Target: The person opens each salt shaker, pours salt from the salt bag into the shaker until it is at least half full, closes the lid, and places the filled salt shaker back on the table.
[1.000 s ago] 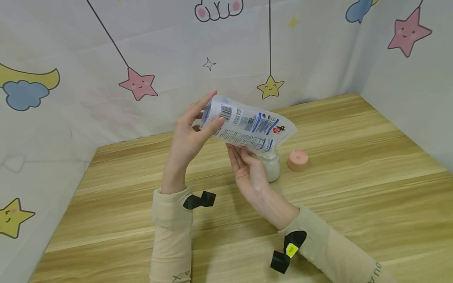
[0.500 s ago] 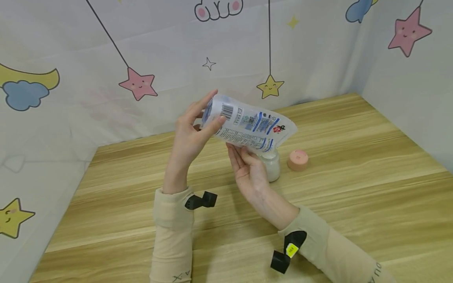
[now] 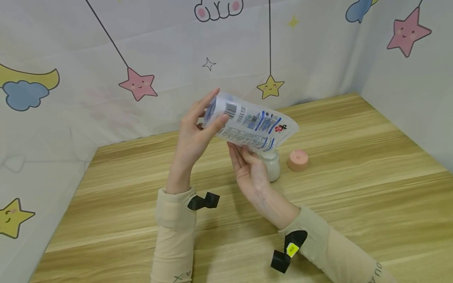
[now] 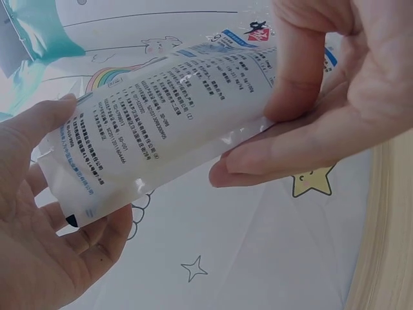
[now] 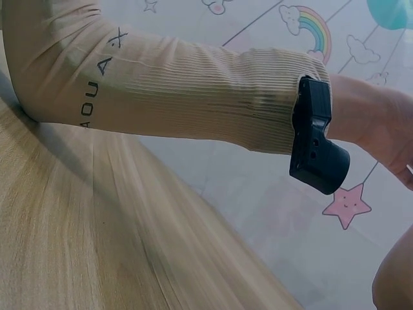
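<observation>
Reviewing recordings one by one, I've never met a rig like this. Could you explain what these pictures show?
There is no machine: a person works with bare hands. The widest picture comes from a head-worn camera looking down. The other two come from wrist cameras: the left shows the printed packet close up, the right mostly a sleeve with a black device on its cuff. The left hand grips the packet's upper end; the right hand holds it near the lower end, tilted down toward a glass jar. The jar stands on a wooden table, with a round pink piece, perhaps its lid, beside it.
</observation>
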Demonstrator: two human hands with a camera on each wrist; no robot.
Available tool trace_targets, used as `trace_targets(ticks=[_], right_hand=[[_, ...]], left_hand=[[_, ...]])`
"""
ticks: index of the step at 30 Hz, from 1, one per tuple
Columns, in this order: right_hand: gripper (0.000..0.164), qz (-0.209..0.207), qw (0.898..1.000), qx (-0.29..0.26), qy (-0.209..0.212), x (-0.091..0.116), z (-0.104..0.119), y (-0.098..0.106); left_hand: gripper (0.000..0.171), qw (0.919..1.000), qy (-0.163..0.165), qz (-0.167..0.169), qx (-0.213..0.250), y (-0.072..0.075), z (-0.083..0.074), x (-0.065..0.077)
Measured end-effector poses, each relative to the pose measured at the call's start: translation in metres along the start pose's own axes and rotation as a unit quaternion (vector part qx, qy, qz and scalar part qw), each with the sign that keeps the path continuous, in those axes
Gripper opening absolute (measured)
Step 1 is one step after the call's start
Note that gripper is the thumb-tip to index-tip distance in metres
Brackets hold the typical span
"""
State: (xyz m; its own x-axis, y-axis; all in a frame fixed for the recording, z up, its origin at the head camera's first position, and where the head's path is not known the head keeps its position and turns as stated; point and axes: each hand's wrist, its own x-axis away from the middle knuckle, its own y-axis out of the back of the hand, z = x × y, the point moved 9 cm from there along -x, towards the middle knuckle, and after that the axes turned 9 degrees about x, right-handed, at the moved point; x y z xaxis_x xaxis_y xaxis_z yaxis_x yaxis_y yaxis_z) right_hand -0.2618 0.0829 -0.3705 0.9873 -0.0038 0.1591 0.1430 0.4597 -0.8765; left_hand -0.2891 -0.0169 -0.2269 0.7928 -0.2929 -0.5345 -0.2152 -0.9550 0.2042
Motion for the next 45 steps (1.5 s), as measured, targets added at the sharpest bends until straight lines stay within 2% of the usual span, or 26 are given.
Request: trace_targets(ticks=[18,28,45], right_hand=[[0.018,0.008,1.0,-0.007,-0.002,0.003,-0.001,-0.006],[0.019,0.015,1.0,0.0,-0.001,0.004,-0.002,-0.008],[0.021,0.012,0.999,0.046,0.014,0.004,-0.001,-0.006]], left_hand=[[0.053,0.9998,-0.011,-0.015,0.008,0.0,-0.003,-0.001],[0.051,0.9996,-0.013,-0.023,0.011,0.009,-0.001,-0.001],[0.051,0.9997,0.018,-0.014,0.014,0.02,0.006,0.0]])
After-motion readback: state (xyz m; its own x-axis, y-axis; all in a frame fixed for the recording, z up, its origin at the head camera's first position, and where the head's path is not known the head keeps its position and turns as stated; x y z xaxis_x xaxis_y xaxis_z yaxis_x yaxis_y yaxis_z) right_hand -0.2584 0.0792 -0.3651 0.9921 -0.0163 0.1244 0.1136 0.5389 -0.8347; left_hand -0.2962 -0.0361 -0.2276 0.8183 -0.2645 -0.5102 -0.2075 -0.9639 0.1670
